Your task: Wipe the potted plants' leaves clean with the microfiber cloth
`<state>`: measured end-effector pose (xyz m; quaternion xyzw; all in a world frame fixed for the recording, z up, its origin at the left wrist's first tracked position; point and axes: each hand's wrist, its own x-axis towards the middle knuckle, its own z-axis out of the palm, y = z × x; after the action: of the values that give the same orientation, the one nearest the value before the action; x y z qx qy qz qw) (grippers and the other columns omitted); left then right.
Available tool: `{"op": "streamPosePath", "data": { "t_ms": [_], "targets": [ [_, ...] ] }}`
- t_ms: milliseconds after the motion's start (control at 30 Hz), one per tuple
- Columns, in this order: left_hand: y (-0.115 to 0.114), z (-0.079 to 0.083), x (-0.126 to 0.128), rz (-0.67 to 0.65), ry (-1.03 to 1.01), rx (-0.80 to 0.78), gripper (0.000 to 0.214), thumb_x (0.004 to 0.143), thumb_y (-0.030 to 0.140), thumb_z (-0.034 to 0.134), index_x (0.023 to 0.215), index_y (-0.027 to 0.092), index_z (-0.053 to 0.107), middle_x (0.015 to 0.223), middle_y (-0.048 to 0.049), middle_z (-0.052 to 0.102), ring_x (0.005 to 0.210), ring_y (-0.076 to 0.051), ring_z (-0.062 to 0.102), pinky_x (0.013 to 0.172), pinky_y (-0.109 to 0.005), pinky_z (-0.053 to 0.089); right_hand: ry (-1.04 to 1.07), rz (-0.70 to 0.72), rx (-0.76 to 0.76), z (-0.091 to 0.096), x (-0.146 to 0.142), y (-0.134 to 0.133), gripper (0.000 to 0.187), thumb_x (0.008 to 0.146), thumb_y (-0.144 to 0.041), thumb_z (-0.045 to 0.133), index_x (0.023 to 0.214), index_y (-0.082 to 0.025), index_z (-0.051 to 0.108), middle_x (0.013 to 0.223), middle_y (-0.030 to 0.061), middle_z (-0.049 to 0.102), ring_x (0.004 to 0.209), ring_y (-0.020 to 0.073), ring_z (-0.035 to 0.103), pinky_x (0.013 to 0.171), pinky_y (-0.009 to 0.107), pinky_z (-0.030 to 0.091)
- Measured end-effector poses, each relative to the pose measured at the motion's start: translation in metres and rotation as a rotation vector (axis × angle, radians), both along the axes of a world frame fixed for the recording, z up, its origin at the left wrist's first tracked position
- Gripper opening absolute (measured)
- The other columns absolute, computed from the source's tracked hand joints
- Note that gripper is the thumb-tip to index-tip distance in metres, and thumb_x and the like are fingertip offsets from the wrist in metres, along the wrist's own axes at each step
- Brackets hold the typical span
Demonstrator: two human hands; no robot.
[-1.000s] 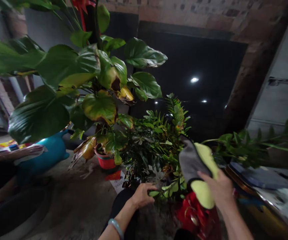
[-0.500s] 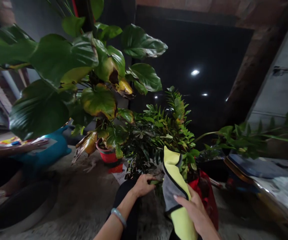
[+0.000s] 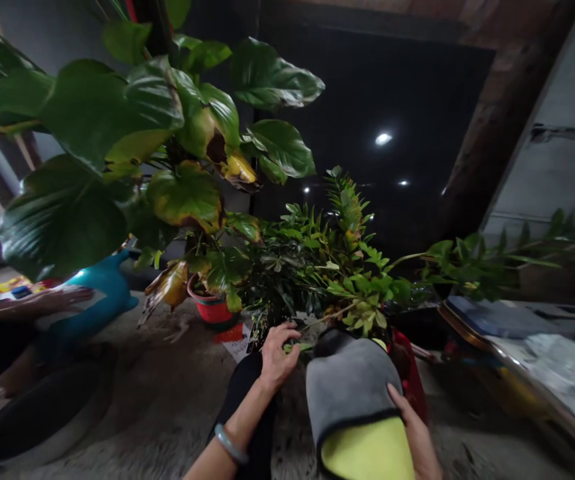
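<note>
My left hand (image 3: 278, 357), with a pale bangle at the wrist, is closed on a green leaf (image 3: 299, 347) low at the front of a bushy potted plant (image 3: 367, 287). A thin stem runs from near my fingers up into that plant. In my right hand (image 3: 411, 423) is a grey and yellow cloth (image 3: 352, 380) with black edging. The cloth spreads wide, grey side up, and hides part of the red pot wrapping (image 3: 412, 380) behind it. My right thumb lies on the grey side; the other fingers are hidden underneath.
A large-leaved plant (image 3: 187, 193) with browning leaves rises from a red pot (image 3: 212, 309) on the left. Another person's hand (image 3: 62, 301) rests by a blue object (image 3: 112, 287), above a dark basin (image 3: 42, 413). Stacked items with plastic (image 3: 567, 370) stand at right.
The cloth has swung from upright and narrow to spread out with its grey side showing. My left hand has risen slightly with the leaf, and the view has shifted a little.
</note>
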<state>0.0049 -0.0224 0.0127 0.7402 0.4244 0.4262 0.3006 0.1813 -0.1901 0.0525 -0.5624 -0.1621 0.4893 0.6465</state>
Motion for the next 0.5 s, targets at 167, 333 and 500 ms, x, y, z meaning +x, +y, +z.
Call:
{"op": "streamPosePath", "data": {
  "t_ms": [167,333,500],
  "targets": [
    [-0.028,0.023,0.001,-0.355,-0.02,0.167,0.052,0.061,0.006,0.052,0.109,0.022,0.065,0.118,-0.0082,0.064,0.113,-0.024,0.054,0.103,-0.042,0.039,0.094,-0.013,-0.045,0.005,0.002,-0.01,0.054,0.051,-0.05,0.075,0.092,-0.016,0.072,0.082,0.0127,0.073,0.093,0.0389,0.065,0.084,0.052,0.049],
    [-0.05,0.042,0.015,-0.625,-0.021,0.031,0.083,0.064,0.034,0.069,0.14,0.019,0.039,0.14,-0.014,0.047,0.127,-0.03,0.043,0.11,-0.044,0.029,-0.065,-0.072,-0.102,-0.023,0.042,-0.027,0.029,0.043,-0.049,0.07,0.06,-0.026,0.065,0.073,0.0089,0.072,0.091,0.04,0.063,0.086,0.05,0.049],
    [-0.058,0.038,0.038,-0.649,-0.165,-0.379,0.052,0.069,0.04,0.064,0.117,0.019,0.063,0.122,-0.0072,0.063,0.113,-0.026,0.055,0.101,-0.035,0.04,-0.135,-0.048,-0.13,-0.032,0.034,-0.034,0.027,0.045,-0.05,0.068,0.059,-0.028,0.063,0.064,0.0047,0.07,0.092,0.0399,0.063,0.083,0.048,0.05]
  ]
}}
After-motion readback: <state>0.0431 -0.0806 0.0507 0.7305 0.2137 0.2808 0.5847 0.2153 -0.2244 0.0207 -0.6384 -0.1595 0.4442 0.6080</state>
